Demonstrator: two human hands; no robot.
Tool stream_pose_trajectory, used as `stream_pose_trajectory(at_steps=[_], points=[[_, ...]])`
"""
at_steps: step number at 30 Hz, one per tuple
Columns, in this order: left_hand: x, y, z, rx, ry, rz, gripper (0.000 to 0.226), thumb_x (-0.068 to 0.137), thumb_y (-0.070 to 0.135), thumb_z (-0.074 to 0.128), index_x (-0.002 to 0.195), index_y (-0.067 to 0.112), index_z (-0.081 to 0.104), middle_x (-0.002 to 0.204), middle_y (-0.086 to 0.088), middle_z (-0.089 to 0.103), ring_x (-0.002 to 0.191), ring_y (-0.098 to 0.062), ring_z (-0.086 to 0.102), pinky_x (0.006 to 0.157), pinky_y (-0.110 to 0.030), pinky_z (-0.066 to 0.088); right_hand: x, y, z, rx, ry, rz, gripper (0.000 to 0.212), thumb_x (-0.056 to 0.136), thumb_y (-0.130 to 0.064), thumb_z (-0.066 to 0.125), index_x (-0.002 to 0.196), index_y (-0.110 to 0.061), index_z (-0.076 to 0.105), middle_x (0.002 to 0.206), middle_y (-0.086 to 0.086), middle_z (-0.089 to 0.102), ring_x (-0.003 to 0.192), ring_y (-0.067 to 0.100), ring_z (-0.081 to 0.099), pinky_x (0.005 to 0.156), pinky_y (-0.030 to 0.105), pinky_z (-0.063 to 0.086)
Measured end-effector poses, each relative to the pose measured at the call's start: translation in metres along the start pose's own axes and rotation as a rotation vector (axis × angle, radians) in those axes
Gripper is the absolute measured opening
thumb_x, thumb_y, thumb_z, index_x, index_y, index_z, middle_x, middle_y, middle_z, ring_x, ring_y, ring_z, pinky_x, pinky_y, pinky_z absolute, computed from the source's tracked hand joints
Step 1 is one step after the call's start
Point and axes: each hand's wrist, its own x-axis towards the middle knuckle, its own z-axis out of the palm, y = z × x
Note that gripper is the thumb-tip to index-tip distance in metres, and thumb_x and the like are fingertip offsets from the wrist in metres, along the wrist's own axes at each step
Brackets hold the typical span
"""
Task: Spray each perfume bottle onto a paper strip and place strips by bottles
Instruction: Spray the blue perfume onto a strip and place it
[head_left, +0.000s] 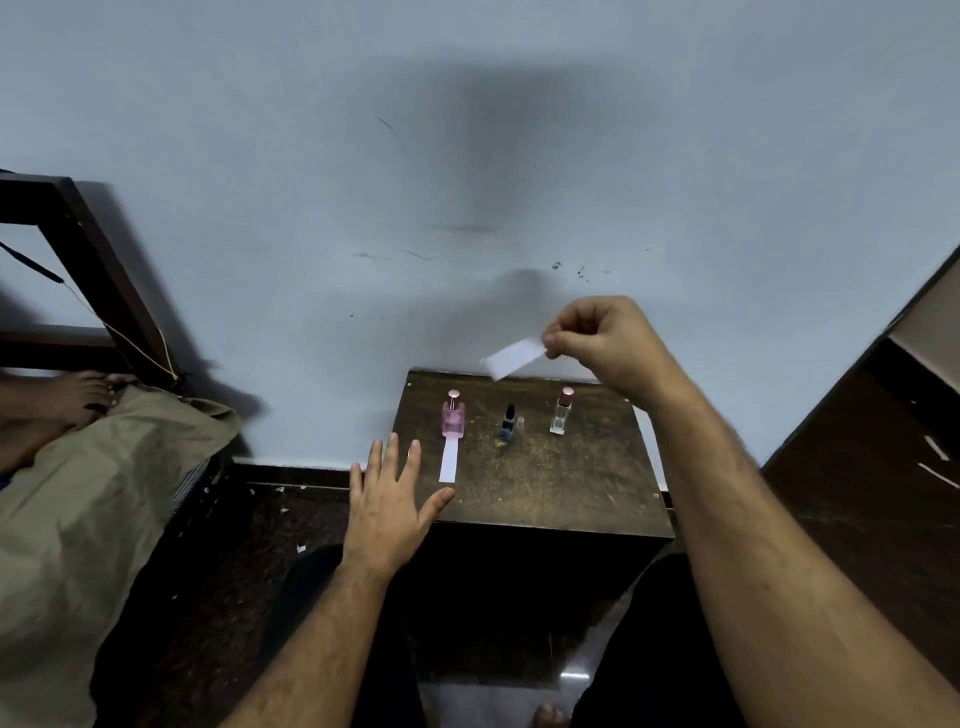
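- The wooden table (545, 483) carries 3 perfume bottles: pink (453, 414), dark blue (508, 422), clear (562, 410).
- The right hand (605, 340) pinches a paper strip (511, 357), raised above the bottles.
- The left hand (387, 501), fingers spread, is at the table's left edge, just beside a second strip (448, 461) lying before the pink bottle.

A dark wooden table (545, 483) stands against a pale wall (467, 156), khaki cloth (93, 509) at left.

Pink square glass perfume bottle (453, 417) with rose-gold cap; dark blue slim bottle (507, 423) with black top; clear glass bottle (560, 413) with pink metallic cap. Plain white paper strips (448, 465) (513, 357). Dark brown speckled wooden table (545, 483). Pale blue-grey scuffed wall (467, 130). Khaki crumpled cloth (88, 509).
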Motion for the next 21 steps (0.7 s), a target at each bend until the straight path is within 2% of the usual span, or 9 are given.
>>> stream_pose_trajectory(at_steps=[5, 6, 9, 10, 13, 16, 18, 19, 21], points=[[0.002, 0.001, 0.0, -0.006, 0.001, -0.006, 0.108, 0.072, 0.085, -0.016, 0.156, 0.024, 0.016, 0.164, -0.006, 0.008, 0.151, -0.023, -0.002, 0.12, -0.048, 0.004, -0.003, -0.02, -0.012, 0.529, -0.211, 0.044, 0.016, 0.085, 0.0, 0.065, 0.076, -0.013, 0.069, 0.067, 0.007, 0.067, 0.043, 0.012, 0.039, 0.05, 0.025, 0.04], [0.001, 0.001, 0.001, -0.006, 0.003, -0.008, 0.109, 0.072, 0.085, -0.016, 0.156, 0.024, 0.016, 0.164, -0.006, 0.009, 0.151, -0.023, -0.002, 0.12, -0.048, 0.005, -0.002, -0.015, -0.007, 0.425, -0.162, 0.087, 0.016, 0.085, -0.002, 0.065, 0.077, -0.015, 0.07, 0.068, 0.006, 0.068, 0.044, 0.014, 0.044, 0.052, 0.027, 0.042], [-0.001, -0.002, 0.0, -0.017, 0.004, -0.008, 0.108, 0.073, 0.085, -0.015, 0.155, 0.024, 0.02, 0.163, -0.008, 0.012, 0.151, -0.024, 0.001, 0.12, -0.049, 0.007, 0.003, 0.017, 0.011, -0.574, 0.102, 0.105, 0.011, 0.082, -0.014, 0.065, 0.084, -0.02, 0.074, 0.081, 0.0, 0.073, 0.073, 0.021, 0.067, 0.068, 0.032, 0.052], [-0.001, -0.002, 0.0, -0.026, 0.012, -0.008, 0.107, 0.075, 0.085, -0.013, 0.155, 0.023, 0.022, 0.163, -0.008, 0.015, 0.151, -0.025, 0.003, 0.12, -0.05, 0.009, 0.001, 0.021, 0.016, -0.551, 0.126, 0.091, 0.01, 0.081, -0.014, 0.066, 0.082, -0.021, 0.074, 0.078, -0.003, 0.073, 0.076, 0.018, 0.068, 0.071, 0.032, 0.055], [-0.001, -0.004, 0.0, -0.021, 0.013, -0.005, 0.106, 0.075, 0.084, -0.013, 0.154, 0.023, 0.022, 0.163, -0.008, 0.016, 0.151, -0.025, 0.005, 0.12, -0.049, 0.01, 0.001, 0.02, 0.015, -0.085, 0.022, 0.088, 0.011, 0.082, -0.009, 0.071, 0.076, -0.018, 0.072, 0.068, -0.002, 0.072, 0.063, 0.011, 0.065, 0.064, 0.029, 0.051], [0.0, -0.005, 0.0, -0.03, 0.029, -0.008, 0.106, 0.075, 0.084, -0.012, 0.155, 0.022, 0.021, 0.163, -0.008, 0.015, 0.151, -0.025, 0.005, 0.12, -0.049, 0.01, -0.004, -0.002, 0.004, 0.367, -0.179, 0.049, 0.015, 0.085, 0.0, 0.066, 0.076, -0.012, 0.07, 0.063, 0.003, 0.067, 0.043, 0.009, 0.041, 0.049, 0.023, 0.035], [0.0, -0.005, 0.001, -0.05, 0.034, -0.009, 0.105, 0.077, 0.084, -0.01, 0.155, 0.021, 0.022, 0.162, -0.009, 0.017, 0.151, -0.026, 0.006, 0.12, -0.05, 0.011, -0.007, -0.013, -0.001, 0.662, -0.287, 0.069, 0.021, 0.084, -0.001, 0.061, 0.072, -0.015, 0.07, 0.061, 0.002, 0.064, 0.042, 0.008, 0.034, 0.047, 0.023, 0.036], [0.0, -0.004, 0.001, -0.051, 0.036, -0.009, 0.104, 0.078, 0.084, -0.009, 0.155, 0.021, 0.022, 0.162, -0.009, 0.017, 0.151, -0.026, 0.006, 0.12, -0.05, 0.011, -0.007, -0.012, -0.001, 0.654, -0.285, 0.106, 0.022, 0.083, -0.001, 0.061, 0.071, -0.016, 0.07, 0.06, 0.002, 0.064, 0.041, 0.009, 0.035, 0.047, 0.023, 0.036], [-0.001, -0.005, 0.001, -0.04, 0.038, -0.006, 0.103, 0.078, 0.084, -0.009, 0.155, 0.021, 0.019, 0.163, -0.009, 0.015, 0.151, -0.025, 0.005, 0.12, -0.049, 0.01, -0.003, 0.002, 0.007, -0.027, -0.131, 0.074, 0.015, 0.081, -0.004, 0.065, 0.077, -0.017, 0.071, 0.068, 0.003, 0.069, 0.048, 0.016, 0.05, 0.05, 0.024, 0.039]])
